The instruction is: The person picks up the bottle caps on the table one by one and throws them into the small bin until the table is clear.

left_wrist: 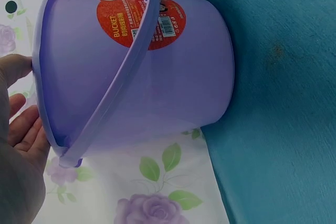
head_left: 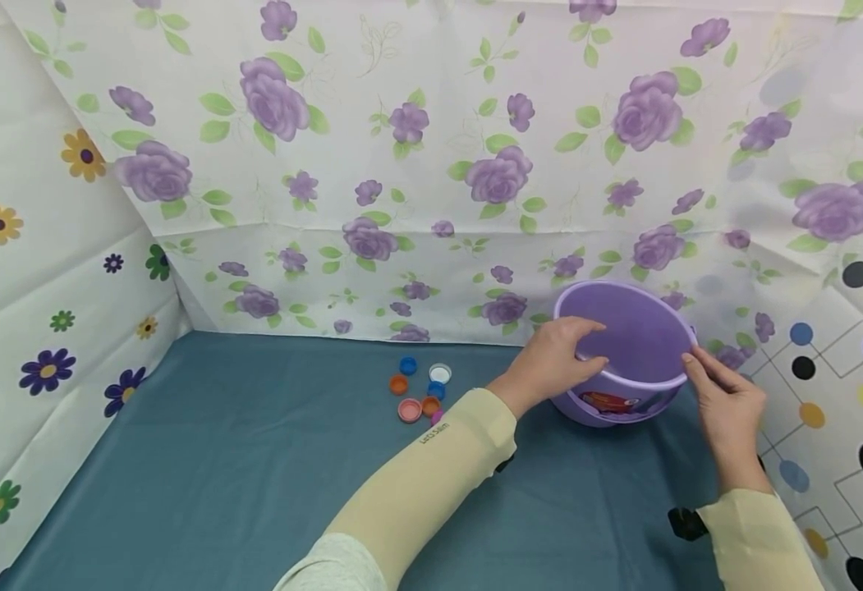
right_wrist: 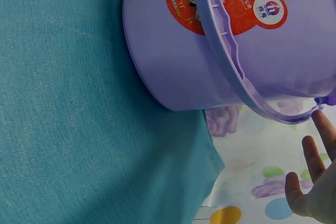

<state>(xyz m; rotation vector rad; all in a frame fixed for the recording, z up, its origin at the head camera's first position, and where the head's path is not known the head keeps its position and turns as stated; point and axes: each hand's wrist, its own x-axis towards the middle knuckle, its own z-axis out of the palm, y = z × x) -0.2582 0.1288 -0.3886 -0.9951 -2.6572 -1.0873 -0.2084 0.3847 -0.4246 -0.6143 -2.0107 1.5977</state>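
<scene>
A purple bucket [head_left: 623, 402] stands upright at the right rear of the blue-green cloth, its mouth facing up. My left hand [head_left: 553, 357] is at its left rim, with thumb and fingers apart; in the left wrist view the thumb [left_wrist: 18, 69] touches the rim. At the opposite side, my right hand [head_left: 727, 402] pinches the rim near the handle joint. Its other fingers [right_wrist: 313, 158] are spread outside the bucket in the right wrist view. The bucket's handle [left_wrist: 118, 80] hangs down across the front, over a red label [left_wrist: 118, 22].
Several small round lids or tubs, among them an orange one [head_left: 398, 384], a white one [head_left: 439, 374] and a pink one [head_left: 410, 410], lie left of the bucket. Flowered sheeting [head_left: 431, 287] rises behind the cloth [head_left: 254, 460]. Dotted sheeting [head_left: 837, 386] borders the right.
</scene>
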